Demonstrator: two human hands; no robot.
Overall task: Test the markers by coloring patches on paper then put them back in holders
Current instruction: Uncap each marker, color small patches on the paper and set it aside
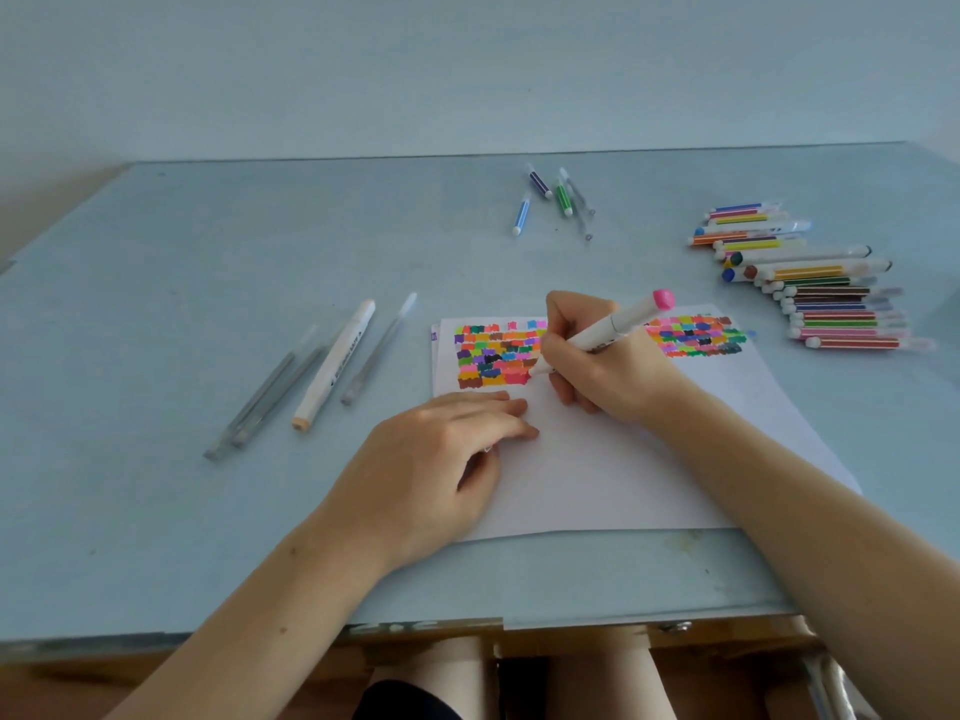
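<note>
One pink-capped marker (605, 335) is being gripped in the right hand (597, 366), tip on the paper (597, 459) beside the patch grid (498, 356), while the flat left hand (441, 459) is pinning the sheet; neighbouring patches are probably being risked by any slip.

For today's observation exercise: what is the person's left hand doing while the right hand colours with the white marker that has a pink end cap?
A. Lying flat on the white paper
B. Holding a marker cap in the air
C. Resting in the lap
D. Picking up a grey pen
A: the left hand lies on the white sheet of paper, its fingers straight, holding nothing.
</note>
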